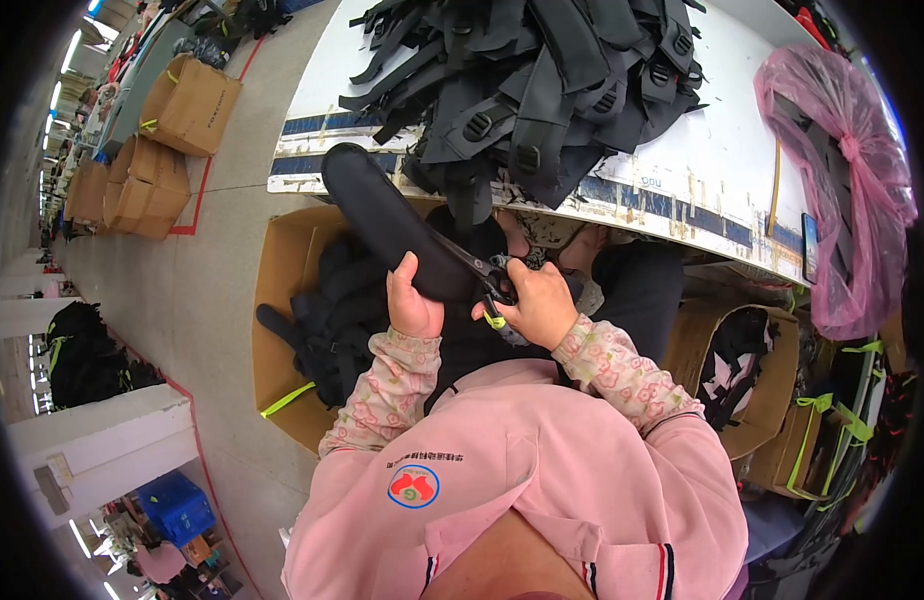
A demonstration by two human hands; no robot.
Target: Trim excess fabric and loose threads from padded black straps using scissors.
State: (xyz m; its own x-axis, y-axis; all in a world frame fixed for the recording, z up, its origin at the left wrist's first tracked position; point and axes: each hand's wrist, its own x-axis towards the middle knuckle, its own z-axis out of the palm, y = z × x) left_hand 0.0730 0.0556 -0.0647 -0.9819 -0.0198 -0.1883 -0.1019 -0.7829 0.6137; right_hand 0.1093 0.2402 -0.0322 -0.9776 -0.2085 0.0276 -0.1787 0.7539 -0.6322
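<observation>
A black padded shoulder strap (382,213) slants up and away from my lap toward the table edge. My left hand (415,298) grips its lower part, with the thumb on top and the other fingers mostly hidden beneath. My right hand (539,303) is closed around the handles of a pair of scissors (469,260), which have a yellow-green ribbon tied on. The blades point up and left and lie against the strap's edge; whether they are parted cannot be made out. Straight ahead, a heap of similar black straps (542,85) with buckles covers part of the white table (727,150).
At my left stands an open cardboard box (279,262) holding black straps (332,330). Another carton (772,400) with dark pieces is at my right. A pink plastic bag (832,150) hangs by the table's right end. Large cartons (152,185) stand farther left beyond the floor.
</observation>
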